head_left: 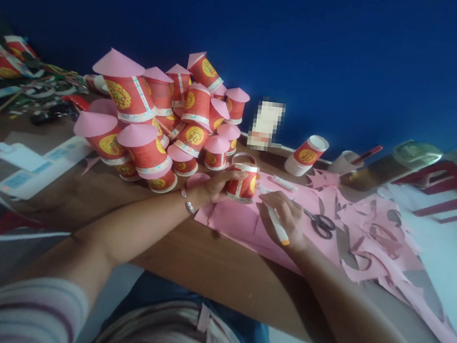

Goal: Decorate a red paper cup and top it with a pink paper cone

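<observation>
Left hand [221,185]: one cup [247,184]; right hand [292,218]: one white stick [279,229].

Red cup [247,187] and white tube [279,227] in hand

The left hand [217,185] grips the red cup over pink paper [229,217] on the counter [197,264]; the right hand [290,217] holds the white tube near it. Scissors [323,226] lie just beside that hand, and cone-topped cups [150,157] are stacked at left.

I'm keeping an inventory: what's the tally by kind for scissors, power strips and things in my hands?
Red cup, in left hand: 1
White stick, in right hand: 1
Scissors: 1
Power strip: 1
Total: 4
</observation>
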